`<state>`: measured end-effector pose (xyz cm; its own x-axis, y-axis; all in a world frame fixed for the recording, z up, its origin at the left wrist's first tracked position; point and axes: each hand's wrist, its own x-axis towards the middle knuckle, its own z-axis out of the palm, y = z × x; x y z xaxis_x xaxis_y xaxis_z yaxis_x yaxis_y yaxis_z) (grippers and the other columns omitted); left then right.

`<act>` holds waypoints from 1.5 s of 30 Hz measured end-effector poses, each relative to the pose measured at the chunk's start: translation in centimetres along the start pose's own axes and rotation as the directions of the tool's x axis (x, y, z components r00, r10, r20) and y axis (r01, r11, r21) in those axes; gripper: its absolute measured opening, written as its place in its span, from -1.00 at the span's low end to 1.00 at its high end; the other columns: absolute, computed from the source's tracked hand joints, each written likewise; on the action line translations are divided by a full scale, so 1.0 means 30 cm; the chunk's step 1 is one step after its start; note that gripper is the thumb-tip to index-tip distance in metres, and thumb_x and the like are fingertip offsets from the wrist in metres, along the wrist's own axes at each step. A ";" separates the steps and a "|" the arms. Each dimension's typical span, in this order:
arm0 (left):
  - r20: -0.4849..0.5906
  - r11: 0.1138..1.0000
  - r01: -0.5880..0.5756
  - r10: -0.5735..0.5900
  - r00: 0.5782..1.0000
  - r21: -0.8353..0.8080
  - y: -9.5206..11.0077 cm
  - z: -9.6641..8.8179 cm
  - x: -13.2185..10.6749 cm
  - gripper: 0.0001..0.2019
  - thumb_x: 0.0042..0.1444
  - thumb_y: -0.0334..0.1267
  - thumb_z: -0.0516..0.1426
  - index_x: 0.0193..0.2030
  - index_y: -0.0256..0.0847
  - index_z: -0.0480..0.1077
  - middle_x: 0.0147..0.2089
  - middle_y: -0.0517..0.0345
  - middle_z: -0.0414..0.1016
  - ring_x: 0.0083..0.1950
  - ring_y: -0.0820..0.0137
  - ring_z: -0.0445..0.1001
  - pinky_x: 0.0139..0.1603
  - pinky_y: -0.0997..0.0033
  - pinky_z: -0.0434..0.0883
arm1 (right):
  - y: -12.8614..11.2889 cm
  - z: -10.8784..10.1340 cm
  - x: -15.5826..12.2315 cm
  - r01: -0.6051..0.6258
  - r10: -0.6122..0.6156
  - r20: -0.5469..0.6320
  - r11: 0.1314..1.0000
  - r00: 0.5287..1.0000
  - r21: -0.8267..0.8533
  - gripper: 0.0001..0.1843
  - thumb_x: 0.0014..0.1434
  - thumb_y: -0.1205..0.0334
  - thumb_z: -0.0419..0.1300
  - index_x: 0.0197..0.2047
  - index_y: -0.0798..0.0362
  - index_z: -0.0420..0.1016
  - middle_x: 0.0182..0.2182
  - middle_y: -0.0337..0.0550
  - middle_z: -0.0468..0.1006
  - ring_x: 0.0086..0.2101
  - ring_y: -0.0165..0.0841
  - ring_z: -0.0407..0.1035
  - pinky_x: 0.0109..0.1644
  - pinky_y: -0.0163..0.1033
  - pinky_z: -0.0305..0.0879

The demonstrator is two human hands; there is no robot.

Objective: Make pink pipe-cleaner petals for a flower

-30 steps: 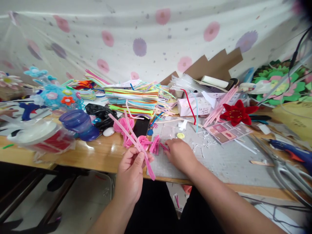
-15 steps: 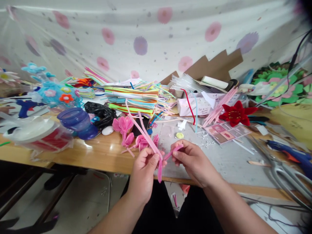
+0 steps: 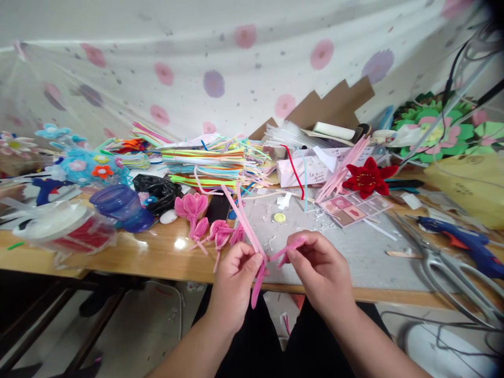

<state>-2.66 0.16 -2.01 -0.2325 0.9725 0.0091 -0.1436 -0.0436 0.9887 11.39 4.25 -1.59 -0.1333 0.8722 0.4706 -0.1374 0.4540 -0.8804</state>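
My left hand (image 3: 235, 273) is closed round a bundle of long pink pipe cleaners (image 3: 244, 223) that stick up and away from me, with one end hanging below the fingers. My right hand (image 3: 318, 265) pinches a short pink pipe cleaner piece (image 3: 290, 248) right beside the bundle. Both hands hover over the near edge of the wooden table (image 3: 157, 252). Finished pink pipe cleaner flowers (image 3: 197, 212) lie just beyond my left hand.
A stack of coloured pipe cleaners (image 3: 208, 165) sits at the back. A red flower (image 3: 368, 177), large scissors (image 3: 444, 268) and a blue glue gun (image 3: 464, 242) lie to the right. A purple cup (image 3: 118, 202), black bag (image 3: 157, 186) and blue flower craft (image 3: 88, 163) crowd the left.
My right hand lifted off the mat with a short pink piece and came up to the bundle. My left hand moved right with the bundle to meet it.
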 end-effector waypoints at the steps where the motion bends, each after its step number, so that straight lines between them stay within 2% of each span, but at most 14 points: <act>1: -0.006 1.000 -0.010 0.010 1.000 0.012 -0.002 0.005 0.001 -0.82 0.13 -0.21 0.18 -0.43 -0.21 0.34 -0.49 0.26 0.36 -0.45 0.49 0.31 -0.40 0.53 0.27 | -0.007 -0.006 -0.006 0.058 -0.058 -0.005 0.998 0.998 -0.017 -0.95 0.20 0.38 0.11 -0.27 0.05 0.36 -0.40 -0.22 0.41 -0.43 -0.42 0.36 -0.37 -0.30 0.35; 4: -0.015 0.999 -0.039 0.039 0.999 -0.006 -0.002 0.019 0.003 -0.80 0.10 -0.21 0.20 -0.47 -0.22 0.33 -0.48 0.26 0.34 -0.44 0.49 0.27 -0.39 0.52 0.25 | -0.015 -0.015 -0.016 0.219 -0.217 0.029 0.971 0.976 -0.101 -0.86 0.19 0.46 0.09 -0.24 0.03 0.35 -0.37 -0.20 0.41 -0.36 -0.38 0.36 -0.30 -0.25 0.33; 8: -0.014 0.999 -0.024 0.024 1.000 -0.047 0.002 0.030 0.001 -0.79 0.08 -0.21 0.21 -0.48 -0.23 0.32 -0.44 0.22 0.36 -0.39 0.45 0.29 -0.34 0.48 0.28 | -0.008 -0.014 -0.018 0.379 -0.349 0.155 0.885 0.924 -0.270 -0.78 0.16 0.53 0.07 -0.20 0.05 0.35 -0.35 -0.16 0.43 -0.33 -0.36 0.36 -0.27 -0.23 0.33; 12: 0.004 0.996 0.041 -0.040 0.999 -0.074 0.003 0.028 -0.004 -0.82 0.09 -0.22 0.21 -0.46 -0.21 0.35 -0.45 0.23 0.36 -0.43 0.48 0.29 -0.39 0.51 0.27 | 0.010 -0.013 -0.022 0.540 -0.456 0.290 0.723 0.841 -0.431 -0.76 0.16 0.52 0.07 -0.14 0.07 0.35 -0.29 -0.07 0.46 -0.31 -0.32 0.35 -0.28 -0.21 0.34; 14: 0.004 0.992 0.060 -0.060 0.998 -0.110 0.006 0.027 -0.006 -0.83 0.07 -0.23 0.23 -0.46 -0.21 0.36 -0.44 0.22 0.38 -0.42 0.47 0.31 -0.39 0.52 0.29 | 0.018 -0.010 -0.024 0.573 -0.455 0.348 0.647 0.820 -0.503 -0.79 0.19 0.49 0.06 -0.13 0.08 0.36 -0.29 -0.05 0.47 -0.32 -0.30 0.34 -0.30 -0.20 0.33; 17: -0.012 0.985 0.046 -0.049 0.999 -0.165 0.017 0.025 -0.007 -0.84 0.02 -0.23 0.26 -0.45 -0.23 0.40 -0.39 0.18 0.42 -0.39 0.47 0.33 -0.37 0.53 0.31 | 0.029 0.002 -0.024 0.526 -0.366 0.379 0.632 0.850 -0.570 -0.80 0.21 0.46 0.04 -0.13 0.09 0.39 -0.30 -0.04 0.48 -0.32 -0.27 0.34 -0.31 -0.18 0.33; 21: -0.018 0.978 0.013 -0.017 1.000 -0.209 0.028 0.015 -0.004 -0.86 0.08 -0.24 0.21 -0.42 -0.23 0.41 -0.49 0.25 0.35 -0.47 0.53 0.26 -0.43 0.57 0.26 | 0.031 0.021 -0.026 0.351 -0.204 0.318 0.780 0.926 -0.519 -0.77 0.16 0.48 0.04 -0.16 0.10 0.41 -0.41 -0.14 0.44 -0.40 -0.33 0.32 -0.34 -0.24 0.31; 24: -0.043 0.985 -0.032 0.026 0.999 -0.169 0.024 0.000 -0.002 -0.84 0.12 -0.26 0.19 -0.45 -0.23 0.37 -0.49 0.26 0.32 -0.46 0.54 0.23 -0.42 0.59 0.23 | 0.019 0.026 -0.031 0.233 -0.081 0.340 0.869 0.937 -0.436 -0.79 0.12 0.48 0.03 -0.28 0.08 0.44 -0.48 -0.20 0.38 -0.45 -0.38 0.30 -0.39 -0.30 0.25; 27: -0.077 0.992 -0.076 0.069 0.995 -0.100 0.016 -0.012 0.001 -0.83 0.14 -0.26 0.18 -0.45 -0.22 0.36 -0.46 0.26 0.32 -0.42 0.53 0.22 -0.38 0.59 0.23 | 0.000 0.024 -0.038 0.169 -0.014 0.347 0.892 0.938 -0.420 -0.78 0.10 0.49 0.02 -0.30 0.07 0.45 -0.48 -0.21 0.37 -0.46 -0.39 0.29 -0.40 -0.32 0.22; 33: -0.125 0.977 -0.049 0.024 0.992 -0.206 0.013 0.004 -0.001 -0.87 0.12 -0.22 0.19 -0.38 -0.20 0.39 -0.37 0.21 0.43 -0.32 0.47 0.34 -0.25 0.52 0.32 | -0.001 0.058 -0.067 0.177 -0.012 0.344 0.873 0.939 -0.454 -0.81 0.12 0.48 0.01 -0.38 0.08 0.40 -0.50 -0.21 0.34 -0.47 -0.38 0.27 -0.42 -0.32 0.19; 38: -0.171 0.950 -0.033 -0.022 0.985 -0.312 0.002 0.018 -0.021 -0.85 0.14 -0.17 0.17 -0.35 -0.18 0.36 -0.39 0.22 0.46 -0.34 0.45 0.42 -0.24 0.48 0.36 | 0.014 0.131 -0.108 0.299 -0.101 0.353 0.767 0.930 -0.568 -0.79 0.15 0.46 -0.02 -0.31 0.15 0.43 -0.41 -0.03 0.42 -0.41 -0.27 0.30 -0.36 -0.22 0.28; 40: -0.186 0.950 -0.058 0.000 0.983 -0.307 0.001 0.005 -0.026 -0.84 0.16 -0.15 0.15 -0.35 -0.19 0.35 -0.42 0.22 0.45 -0.34 0.44 0.42 -0.26 0.48 0.36 | 0.011 0.145 -0.109 0.327 -0.093 0.401 0.756 0.911 -0.567 -0.80 0.14 0.47 0.00 -0.27 0.17 0.44 -0.36 0.02 0.44 -0.37 -0.24 0.32 -0.32 -0.19 0.31; 42: -0.216 0.947 -0.093 0.025 0.976 -0.307 0.003 -0.024 -0.025 -0.83 0.17 -0.14 0.14 -0.35 -0.18 0.34 -0.48 0.24 0.41 -0.35 0.43 0.42 -0.30 0.50 0.34 | 0.014 0.142 -0.091 0.308 -0.054 0.445 0.796 0.894 -0.522 -0.81 0.16 0.45 0.02 -0.29 0.15 0.45 -0.37 -0.03 0.44 -0.38 -0.26 0.32 -0.33 -0.22 0.31; 45: -0.233 0.942 -0.127 0.053 0.971 -0.312 0.008 -0.088 -0.012 -0.83 0.16 -0.15 0.15 -0.35 -0.16 0.32 -0.52 0.28 0.36 -0.37 0.44 0.40 -0.29 0.49 0.34 | 0.048 0.114 -0.027 0.256 -0.028 0.414 0.823 0.910 -0.508 -0.81 0.20 0.43 0.05 -0.29 0.11 0.49 -0.43 -0.12 0.44 -0.39 -0.30 0.34 -0.31 -0.25 0.30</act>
<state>-5.13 -0.81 -2.18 -0.4579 0.8886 0.0265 -0.4060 -0.2355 0.8830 7.95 3.58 -3.05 -0.5235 0.7059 0.4771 0.3513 0.6890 -0.6340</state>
